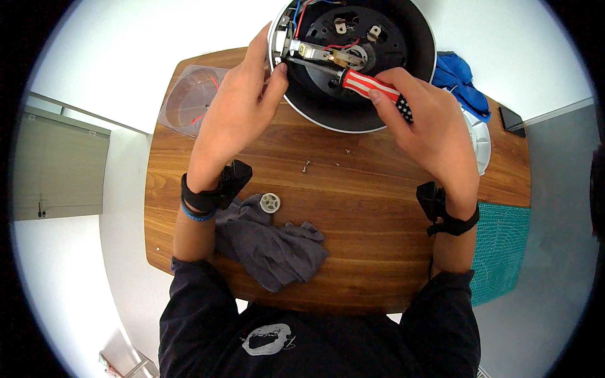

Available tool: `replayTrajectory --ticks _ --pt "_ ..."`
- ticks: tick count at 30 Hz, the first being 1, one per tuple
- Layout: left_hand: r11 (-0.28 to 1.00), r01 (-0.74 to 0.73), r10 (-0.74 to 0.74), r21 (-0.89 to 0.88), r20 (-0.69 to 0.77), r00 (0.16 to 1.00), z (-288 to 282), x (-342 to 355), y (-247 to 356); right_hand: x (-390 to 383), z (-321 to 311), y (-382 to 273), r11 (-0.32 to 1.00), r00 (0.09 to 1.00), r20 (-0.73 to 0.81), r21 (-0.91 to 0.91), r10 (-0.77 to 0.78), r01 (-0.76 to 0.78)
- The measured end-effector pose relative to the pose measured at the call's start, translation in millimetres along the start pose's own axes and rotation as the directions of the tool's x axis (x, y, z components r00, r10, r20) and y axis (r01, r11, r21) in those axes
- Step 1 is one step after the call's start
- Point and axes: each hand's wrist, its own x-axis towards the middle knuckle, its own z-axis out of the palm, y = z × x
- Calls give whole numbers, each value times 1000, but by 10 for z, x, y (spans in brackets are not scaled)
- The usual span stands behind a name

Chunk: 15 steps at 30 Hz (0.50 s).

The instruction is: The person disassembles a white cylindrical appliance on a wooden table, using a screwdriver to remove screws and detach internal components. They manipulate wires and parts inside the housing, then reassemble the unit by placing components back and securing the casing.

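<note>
A black round appliance housing [391, 107] with a silver rim lies open at the top, with red and blue wires, metal parts and brackets inside. My left hand [242, 104] grips its left rim, fingertips beside a metal fitting [282, 41]. My right hand [428, 126] holds a screwdriver [365, 85] with a red, white and star-patterned handle; its shaft reaches left to the fitting near my left thumb, though the tip's exact contact is too small to tell. Several small screws [307, 164] lie on the wooden table [353, 220] below the housing.
A clear plastic container [179, 104] sits at left; a grey cloth [271, 252] and small white round part [270, 203] lie near me. At right are a blue cloth [460, 79], white plastic piece [480, 151], dark rectangular object [512, 121] and green mat [501, 252].
</note>
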Motion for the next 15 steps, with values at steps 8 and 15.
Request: replayTrajectory --ticks 8,15 --pt "999 -35 35 -25 -9 999 17 5 -38 4 -25 -41 1000 1000 12 -10 10 -10" --pt "997 -61 59 -50 -46 997 28 5 4 -9 -28 -73 999 1000 16 -31 25 -25"
